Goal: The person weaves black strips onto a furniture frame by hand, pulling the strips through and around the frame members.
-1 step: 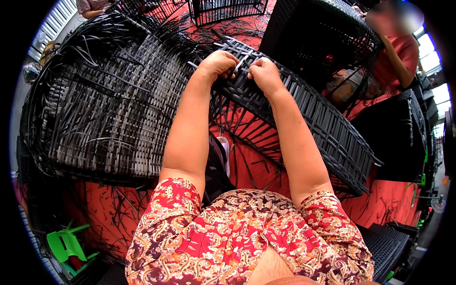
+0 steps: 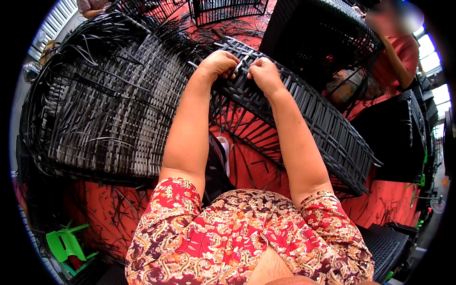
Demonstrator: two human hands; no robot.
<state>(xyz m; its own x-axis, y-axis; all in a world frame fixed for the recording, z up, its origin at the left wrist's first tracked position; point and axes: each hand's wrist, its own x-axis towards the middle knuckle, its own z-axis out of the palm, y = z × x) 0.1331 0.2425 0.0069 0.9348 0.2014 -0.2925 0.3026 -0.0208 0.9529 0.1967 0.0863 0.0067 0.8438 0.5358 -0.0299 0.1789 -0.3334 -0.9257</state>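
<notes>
Before me lies a long black woven piece, made of flat strips over a frame, running from upper middle to lower right. My left hand is closed over its far end, thumb and fingers pinching a shiny flat weaving strip. Just right of it, my right hand is closed in a pinch against the weave. What its fingertips hold is too small to make out. To the left stands a large grey-black woven panel with loose strips along its top edge.
Cut strips litter the red floor. A co-worker in a red top sits at the upper right beside a large black woven piece. A green plastic chair stands lower left. A black frame is at the back.
</notes>
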